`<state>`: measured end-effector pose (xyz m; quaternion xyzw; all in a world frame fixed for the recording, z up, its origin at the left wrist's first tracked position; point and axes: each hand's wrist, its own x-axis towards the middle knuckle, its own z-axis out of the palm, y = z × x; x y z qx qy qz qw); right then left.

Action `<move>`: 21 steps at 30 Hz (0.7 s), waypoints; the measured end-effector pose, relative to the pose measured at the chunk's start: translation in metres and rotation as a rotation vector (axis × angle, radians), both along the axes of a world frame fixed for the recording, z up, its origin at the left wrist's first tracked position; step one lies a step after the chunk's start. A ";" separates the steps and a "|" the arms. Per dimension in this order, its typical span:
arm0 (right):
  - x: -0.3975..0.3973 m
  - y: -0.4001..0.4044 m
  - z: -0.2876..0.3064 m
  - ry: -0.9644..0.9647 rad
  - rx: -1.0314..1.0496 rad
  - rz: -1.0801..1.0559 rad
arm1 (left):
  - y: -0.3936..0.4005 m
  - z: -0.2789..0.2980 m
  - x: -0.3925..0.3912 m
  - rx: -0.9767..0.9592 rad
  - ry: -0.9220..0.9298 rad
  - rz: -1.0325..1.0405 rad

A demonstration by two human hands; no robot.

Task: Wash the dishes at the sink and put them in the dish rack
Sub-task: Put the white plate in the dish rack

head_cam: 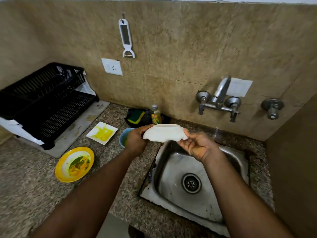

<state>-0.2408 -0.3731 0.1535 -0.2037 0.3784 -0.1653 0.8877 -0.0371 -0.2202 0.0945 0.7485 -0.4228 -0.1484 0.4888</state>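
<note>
Granite surface (106,170): both hands' grip on upturned white bowl (165,133) over sink (197,170), left hand (135,140), right hand (195,145); yellow plate (74,164) holds food residue

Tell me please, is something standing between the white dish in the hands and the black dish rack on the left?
Nothing blocks the way through the air. The white dish is held above the counter by the left hand and right hand. Only low things lie below the path to the dish rack: the blue cup and square plate.
</note>
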 end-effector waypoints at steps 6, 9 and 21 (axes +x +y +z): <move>0.100 0.025 0.008 0.048 -0.094 0.149 | 0.048 0.019 0.091 0.185 -0.073 0.111; 0.168 0.044 0.006 0.061 -0.144 0.215 | 0.080 0.027 0.142 0.294 -0.068 0.195; 0.436 0.108 -0.045 0.002 -0.229 0.402 | 0.189 -0.014 0.344 0.627 -0.070 0.498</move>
